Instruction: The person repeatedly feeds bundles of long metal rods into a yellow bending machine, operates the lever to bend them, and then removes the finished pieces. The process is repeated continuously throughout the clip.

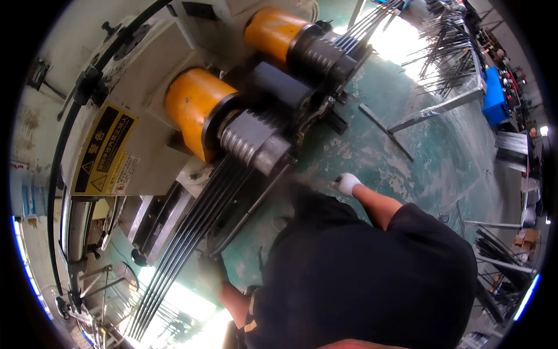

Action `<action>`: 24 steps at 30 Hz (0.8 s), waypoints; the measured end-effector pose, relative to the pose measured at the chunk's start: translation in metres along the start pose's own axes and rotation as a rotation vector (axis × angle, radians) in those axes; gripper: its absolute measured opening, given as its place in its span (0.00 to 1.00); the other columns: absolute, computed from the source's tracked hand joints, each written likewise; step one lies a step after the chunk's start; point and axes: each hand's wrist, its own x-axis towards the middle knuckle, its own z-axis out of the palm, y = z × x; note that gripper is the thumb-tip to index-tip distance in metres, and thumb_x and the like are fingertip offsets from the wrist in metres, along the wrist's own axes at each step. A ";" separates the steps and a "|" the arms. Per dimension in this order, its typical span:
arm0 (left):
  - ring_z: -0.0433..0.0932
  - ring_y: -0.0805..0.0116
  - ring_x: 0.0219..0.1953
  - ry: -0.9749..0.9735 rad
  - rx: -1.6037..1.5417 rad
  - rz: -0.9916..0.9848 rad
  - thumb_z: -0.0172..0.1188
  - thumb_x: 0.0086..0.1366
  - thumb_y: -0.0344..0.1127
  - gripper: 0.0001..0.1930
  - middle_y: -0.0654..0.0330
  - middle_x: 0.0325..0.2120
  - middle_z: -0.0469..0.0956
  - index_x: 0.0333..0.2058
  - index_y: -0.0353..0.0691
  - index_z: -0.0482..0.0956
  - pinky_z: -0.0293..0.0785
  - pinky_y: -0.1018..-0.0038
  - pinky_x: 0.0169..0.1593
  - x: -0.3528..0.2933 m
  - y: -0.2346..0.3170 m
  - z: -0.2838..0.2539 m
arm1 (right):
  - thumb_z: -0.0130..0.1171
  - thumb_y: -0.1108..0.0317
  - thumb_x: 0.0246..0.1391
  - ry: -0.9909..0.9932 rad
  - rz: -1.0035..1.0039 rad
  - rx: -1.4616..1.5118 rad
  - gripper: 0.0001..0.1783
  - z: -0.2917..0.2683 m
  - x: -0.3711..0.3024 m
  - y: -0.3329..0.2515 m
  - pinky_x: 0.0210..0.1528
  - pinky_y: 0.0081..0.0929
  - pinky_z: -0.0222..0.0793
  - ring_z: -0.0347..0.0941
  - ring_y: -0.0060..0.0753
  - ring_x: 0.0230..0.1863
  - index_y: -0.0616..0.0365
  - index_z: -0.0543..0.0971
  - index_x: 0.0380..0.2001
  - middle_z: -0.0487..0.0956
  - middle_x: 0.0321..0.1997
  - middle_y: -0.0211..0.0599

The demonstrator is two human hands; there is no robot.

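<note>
L hand [213, 271] just right of black rods [187, 251], grip unclear; R hand [347, 184] farther right of rods, partly curled; contents, if any, can't tell.

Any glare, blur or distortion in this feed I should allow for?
Head view: glare whitens patches of floor at upper right and lower left; the left hand looks dim and hazy, the right hand clearer; fisheye bends edges near the rim.

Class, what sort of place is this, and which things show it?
Probably a metalworking workshop: a heavy machine with two orange cylinders, a row of long dark bars beside it, and more thin bars heaped on a rack.
</note>
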 end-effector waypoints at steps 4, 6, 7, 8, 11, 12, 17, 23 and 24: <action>0.59 0.56 0.73 -0.008 -0.675 -0.083 0.36 0.81 0.46 0.27 0.52 0.72 0.60 0.69 0.34 0.61 0.54 0.57 0.75 0.019 -0.007 0.017 | 0.62 0.50 0.57 0.274 0.153 0.017 0.24 -0.040 -0.032 0.050 0.58 0.42 0.75 0.81 0.55 0.54 0.59 0.86 0.46 0.84 0.49 0.55; 0.55 0.56 0.75 0.054 -1.125 -0.039 0.36 0.81 0.47 0.28 0.52 0.74 0.56 0.71 0.35 0.57 0.52 0.57 0.76 0.016 -0.029 0.020 | 0.64 0.52 0.56 0.614 0.144 0.133 0.23 -0.079 -0.026 0.080 0.57 0.42 0.76 0.82 0.56 0.51 0.61 0.87 0.44 0.85 0.46 0.55; 0.51 0.55 0.77 0.087 -0.980 0.024 0.37 0.81 0.47 0.29 0.52 0.75 0.54 0.73 0.36 0.55 0.49 0.57 0.77 0.010 -0.057 0.020 | 0.64 0.51 0.56 0.689 0.139 0.134 0.23 -0.121 -0.027 0.064 0.56 0.43 0.76 0.82 0.57 0.50 0.62 0.87 0.42 0.84 0.46 0.57; 0.47 0.55 0.78 0.102 -0.829 0.095 0.37 0.80 0.47 0.30 0.52 0.76 0.51 0.74 0.37 0.52 0.46 0.58 0.78 0.011 -0.077 0.017 | 0.64 0.49 0.57 0.833 0.089 0.128 0.24 -0.155 -0.020 0.068 0.56 0.43 0.76 0.82 0.57 0.50 0.61 0.87 0.41 0.84 0.45 0.59; 0.40 0.55 0.80 0.270 -0.974 0.004 0.36 0.80 0.48 0.32 0.52 0.78 0.46 0.76 0.38 0.48 0.41 0.58 0.80 0.000 -0.090 -0.015 | 0.61 0.49 0.58 1.101 -0.072 0.206 0.24 -0.268 -0.037 0.009 0.59 0.42 0.74 0.80 0.54 0.54 0.59 0.86 0.45 0.84 0.50 0.54; 0.39 0.55 0.80 0.345 -1.053 -0.045 0.36 0.80 0.49 0.33 0.52 0.78 0.45 0.76 0.38 0.47 0.40 0.57 0.80 -0.006 -0.095 -0.031 | 0.60 0.48 0.59 1.110 -0.125 0.206 0.25 -0.303 -0.039 -0.011 0.60 0.41 0.73 0.80 0.53 0.54 0.59 0.85 0.47 0.84 0.50 0.53; 0.60 0.53 0.74 0.968 -2.323 -0.170 0.38 0.78 0.50 0.31 0.50 0.72 0.63 0.71 0.37 0.62 0.51 0.57 0.78 -0.036 0.033 -0.183 | 0.56 0.46 0.60 0.965 -0.355 0.063 0.29 -0.434 -0.013 -0.085 0.60 0.42 0.71 0.79 0.54 0.55 0.58 0.82 0.52 0.83 0.50 0.53; 0.74 0.52 0.64 1.009 -2.058 -0.080 0.42 0.75 0.52 0.30 0.49 0.61 0.77 0.62 0.36 0.76 0.67 0.54 0.71 -0.065 0.088 -0.245 | 0.50 0.37 0.64 0.763 -0.332 -0.322 0.36 -0.475 0.025 -0.156 0.63 0.40 0.71 0.78 0.49 0.59 0.57 0.81 0.56 0.82 0.58 0.51; 0.75 0.51 0.63 1.115 -2.118 -0.327 0.43 0.75 0.48 0.28 0.46 0.59 0.77 0.60 0.32 0.76 0.69 0.55 0.69 -0.077 0.134 -0.265 | 0.50 0.38 0.65 0.572 -0.348 -0.271 0.36 -0.476 0.038 -0.159 0.72 0.43 0.62 0.70 0.52 0.67 0.52 0.75 0.65 0.74 0.67 0.51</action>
